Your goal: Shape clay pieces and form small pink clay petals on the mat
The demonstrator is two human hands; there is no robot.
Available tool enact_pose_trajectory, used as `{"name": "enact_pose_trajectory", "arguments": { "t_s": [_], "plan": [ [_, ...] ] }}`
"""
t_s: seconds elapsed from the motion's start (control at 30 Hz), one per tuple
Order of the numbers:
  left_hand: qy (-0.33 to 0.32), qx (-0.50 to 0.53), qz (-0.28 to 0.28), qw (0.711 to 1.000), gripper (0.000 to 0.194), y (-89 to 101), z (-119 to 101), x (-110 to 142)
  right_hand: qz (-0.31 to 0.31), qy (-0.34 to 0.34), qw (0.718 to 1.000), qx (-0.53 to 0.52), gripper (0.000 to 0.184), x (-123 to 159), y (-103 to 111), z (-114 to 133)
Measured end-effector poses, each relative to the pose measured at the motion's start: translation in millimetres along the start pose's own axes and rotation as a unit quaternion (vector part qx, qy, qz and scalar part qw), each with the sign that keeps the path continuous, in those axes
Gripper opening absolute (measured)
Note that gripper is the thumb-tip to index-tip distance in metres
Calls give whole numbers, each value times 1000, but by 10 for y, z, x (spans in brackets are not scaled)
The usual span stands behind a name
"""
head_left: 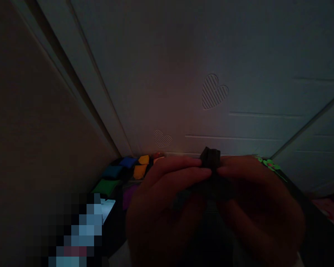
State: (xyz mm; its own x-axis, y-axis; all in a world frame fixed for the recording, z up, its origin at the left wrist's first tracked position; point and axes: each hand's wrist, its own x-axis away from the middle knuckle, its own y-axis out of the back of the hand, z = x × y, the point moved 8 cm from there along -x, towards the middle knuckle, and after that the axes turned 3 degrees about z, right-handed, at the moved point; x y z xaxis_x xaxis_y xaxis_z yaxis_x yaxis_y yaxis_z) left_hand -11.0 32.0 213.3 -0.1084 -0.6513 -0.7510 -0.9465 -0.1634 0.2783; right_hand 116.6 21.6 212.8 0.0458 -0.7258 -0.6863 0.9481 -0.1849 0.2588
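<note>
In dim light, my left hand (164,196) and my right hand (258,200) meet in front of me, both closed on one small dark piece (210,158). Its top sticks up between the fingertips and looks folded, with angular edges. Lower down, a wider dark part (219,187) spreads between the thumbs and fingers. What it is made of cannot be made out. Beyond my left hand lie several small flat coloured pieces, among them a green one (105,187), a blue one (128,162), an orange one (140,171) and a partly hidden purple one (129,196).
A pale panel (161,92) with embossed hearts and lines rises behind the dark surface. At the lower left a lit screen (108,209) is mostly pixelated. Bright green flower shapes (271,165) lie at the right edge, with a pinkish item (328,211) further right.
</note>
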Motion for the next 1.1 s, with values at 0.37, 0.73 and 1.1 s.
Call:
{"name": "enact_pose_trajectory", "arguments": {
  "t_s": [0.37,0.73,1.1],
  "plan": [
    [170,56,-1,984,31,-72,225,49,-37,-65,997,20,32,30,25,-83],
    [207,122,50,969,20,-175,366,-26,-14,-128,992,3,23,-34,-2,-233],
    [229,147,49,961,16,-212,392,-21,-3,-151,988,-41,18,-44,14,-300]
  ]
}}
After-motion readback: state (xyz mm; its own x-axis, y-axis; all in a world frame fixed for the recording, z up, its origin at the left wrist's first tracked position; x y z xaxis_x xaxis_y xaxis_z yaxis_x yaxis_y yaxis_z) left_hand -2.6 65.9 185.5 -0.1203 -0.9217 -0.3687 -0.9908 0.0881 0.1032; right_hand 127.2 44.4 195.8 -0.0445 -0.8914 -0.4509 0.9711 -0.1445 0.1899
